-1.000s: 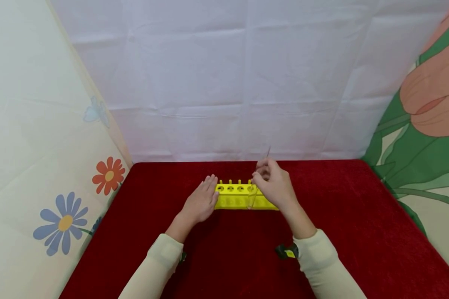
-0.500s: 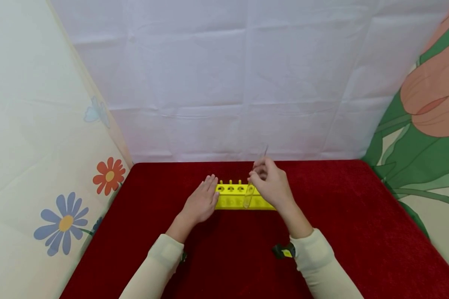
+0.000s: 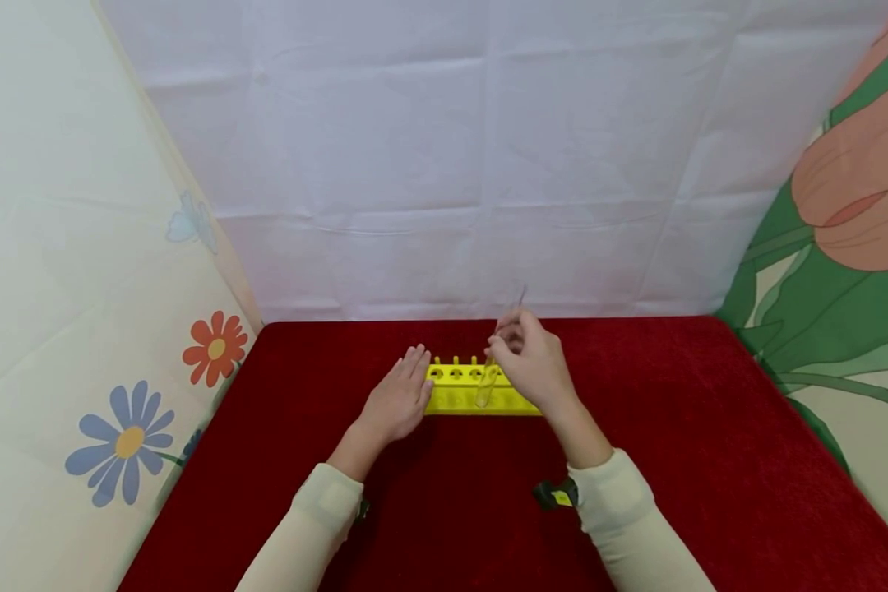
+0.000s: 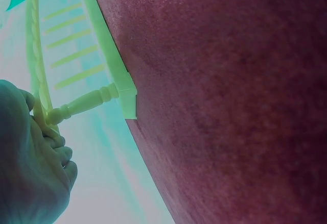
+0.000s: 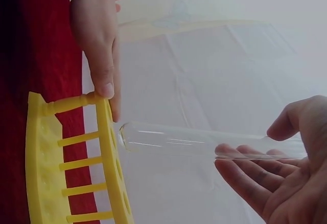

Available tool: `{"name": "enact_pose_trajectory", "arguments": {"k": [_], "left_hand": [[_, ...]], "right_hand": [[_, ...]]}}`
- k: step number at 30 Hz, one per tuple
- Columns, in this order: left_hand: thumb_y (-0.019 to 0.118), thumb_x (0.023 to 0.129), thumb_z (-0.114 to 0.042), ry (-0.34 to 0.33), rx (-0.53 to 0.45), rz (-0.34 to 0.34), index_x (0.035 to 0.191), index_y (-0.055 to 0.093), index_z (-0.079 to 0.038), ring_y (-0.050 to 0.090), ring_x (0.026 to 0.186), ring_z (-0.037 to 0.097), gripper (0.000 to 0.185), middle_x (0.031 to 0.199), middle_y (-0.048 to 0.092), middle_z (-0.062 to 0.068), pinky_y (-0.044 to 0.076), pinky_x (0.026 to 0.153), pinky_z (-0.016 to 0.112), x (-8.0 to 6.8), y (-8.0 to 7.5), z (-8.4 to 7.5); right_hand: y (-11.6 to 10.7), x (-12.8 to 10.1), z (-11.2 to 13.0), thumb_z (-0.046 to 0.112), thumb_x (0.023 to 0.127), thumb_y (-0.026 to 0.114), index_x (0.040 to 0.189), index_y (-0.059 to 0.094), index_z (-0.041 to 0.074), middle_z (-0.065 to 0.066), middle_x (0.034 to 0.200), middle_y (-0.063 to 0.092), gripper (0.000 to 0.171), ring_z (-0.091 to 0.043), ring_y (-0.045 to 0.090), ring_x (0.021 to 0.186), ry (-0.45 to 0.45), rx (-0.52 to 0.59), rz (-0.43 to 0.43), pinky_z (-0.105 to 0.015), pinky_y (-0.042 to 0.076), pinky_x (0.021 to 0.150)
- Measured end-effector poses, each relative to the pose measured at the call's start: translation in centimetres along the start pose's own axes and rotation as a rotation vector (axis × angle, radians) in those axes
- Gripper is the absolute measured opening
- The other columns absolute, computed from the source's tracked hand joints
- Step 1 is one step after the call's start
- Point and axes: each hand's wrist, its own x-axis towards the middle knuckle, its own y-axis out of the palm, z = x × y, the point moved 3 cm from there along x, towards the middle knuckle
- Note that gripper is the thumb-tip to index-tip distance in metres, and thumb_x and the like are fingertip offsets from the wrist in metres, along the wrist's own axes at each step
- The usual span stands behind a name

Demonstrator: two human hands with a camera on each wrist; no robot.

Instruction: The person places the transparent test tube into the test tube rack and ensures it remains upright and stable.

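Observation:
A yellow test-tube rack [image 3: 459, 399] lies on the red cloth [image 3: 673, 427]. My left hand [image 3: 417, 372] rests with straight fingers against the rack's left end; the right wrist view shows its thumb and fingertips [image 5: 106, 89] at the rack's corner post. My right hand [image 3: 509, 339] pinches a clear glass test tube [image 3: 486, 382] near its upper part. The tube is tilted, with its rounded bottom over the rack's holes. In the right wrist view the test tube [image 5: 189, 141] lies level, its rounded end beside the rack's top plate [image 5: 108, 147] and my right hand [image 5: 255, 157] round its other end.
The red cloth covers the whole table, with bare cloth on both sides of the rack. A white sheet [image 3: 451, 164] hangs behind, a flowered sheet [image 3: 81, 329] at the left and another [image 3: 851, 205] at the right. The left wrist view shows the rack's end [image 4: 87, 101] on red cloth [image 4: 230, 106].
My right hand has moved a little to the left with the test tube, so the tube's lower end now stands further left along the rack. The left hand has stayed put.

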Motion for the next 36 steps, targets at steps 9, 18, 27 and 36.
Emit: {"name": "enact_pose_trajectory", "arguments": {"k": [9,18,27,36], "left_hand": [[0.027,0.112,-0.032,-0.004,0.004,0.012,0.160,0.022,-0.001,0.014,0.156,0.026,0.057,0.168,0.018,0.013,0.016,0.127,0.038,0.0,0.1,0.0],[0.026,0.112,-0.033,-0.015,-0.002,0.022,0.161,0.020,-0.002,0.011,0.157,0.024,0.058,0.169,0.016,0.011,0.014,0.127,0.037,0.1,0.0,-0.1],[0.027,0.112,-0.031,-0.015,-0.019,0.019,0.161,0.021,-0.002,0.012,0.157,0.025,0.058,0.169,0.017,0.012,0.016,0.127,0.038,0.0,-0.1,-0.1],[0.026,0.112,-0.032,-0.015,-0.017,0.023,0.161,0.020,-0.002,0.012,0.156,0.025,0.058,0.169,0.017,0.012,0.015,0.127,0.038,0.1,0.0,0.0]], "right_hand": [[0.5,0.3,-0.4,0.015,0.100,0.060,0.113,0.055,0.007,-0.008,0.093,0.071,0.016,-0.018,0.072,0.083,0.006,0.010,0.006,-0.036,0.058,0.070],[1.0,0.5,-0.4,0.014,0.100,0.058,0.114,0.054,0.006,-0.010,0.095,0.071,0.017,-0.031,0.073,0.089,0.002,0.029,0.009,-0.035,0.057,0.069],[1.4,0.9,-0.4,0.013,0.098,0.060,0.112,0.055,0.003,-0.009,0.091,0.072,0.018,-0.026,0.075,0.086,-0.025,0.007,-0.016,-0.030,0.057,0.064],[1.7,1.2,-0.1,0.012,0.098,0.061,0.111,0.055,0.006,-0.008,0.091,0.072,0.015,-0.021,0.074,0.084,-0.023,0.005,-0.013,-0.031,0.055,0.061]]}}
